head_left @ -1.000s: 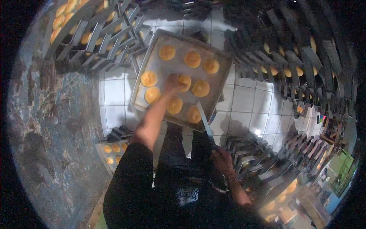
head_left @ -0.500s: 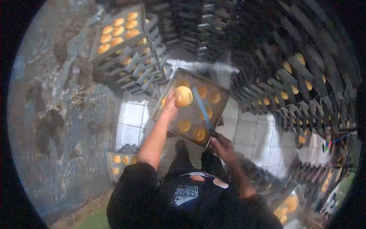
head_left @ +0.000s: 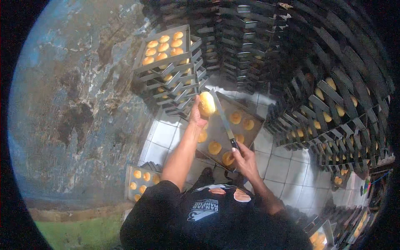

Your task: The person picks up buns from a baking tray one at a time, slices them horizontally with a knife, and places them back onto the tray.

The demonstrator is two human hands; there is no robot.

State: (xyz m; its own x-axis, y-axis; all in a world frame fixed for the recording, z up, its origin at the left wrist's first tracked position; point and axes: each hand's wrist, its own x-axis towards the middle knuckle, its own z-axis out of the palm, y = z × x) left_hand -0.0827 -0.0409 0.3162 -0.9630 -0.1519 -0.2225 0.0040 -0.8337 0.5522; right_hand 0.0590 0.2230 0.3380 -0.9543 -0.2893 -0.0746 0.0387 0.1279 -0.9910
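Note:
My left hand (head_left: 197,113) grips a round golden bread bun (head_left: 207,104), tilted on its side above a baking tray. In my right hand (head_left: 245,160) is a long knife (head_left: 225,122), held by its black handle, with the blade pointing up and away from me. The blade's tip end stands close to the right side of the bun. Beneath both hands lies the metal baking tray (head_left: 223,121), which carries several more buns (head_left: 214,147). My left hand hides part of the tray's left side.
To the left rises a stack of trays (head_left: 166,75) with golden buns on top. Tall stacks of trays (head_left: 329,112) with buns fill the right and far side. Another tray of buns (head_left: 142,182) sits low at left, beside a worn wall (head_left: 79,108). White tiles (head_left: 287,171) cover the floor.
The bun in my left hand has turned onto its side. My right hand has raised the knife off the tray, bringing its blade near the bun. The whole view has shifted.

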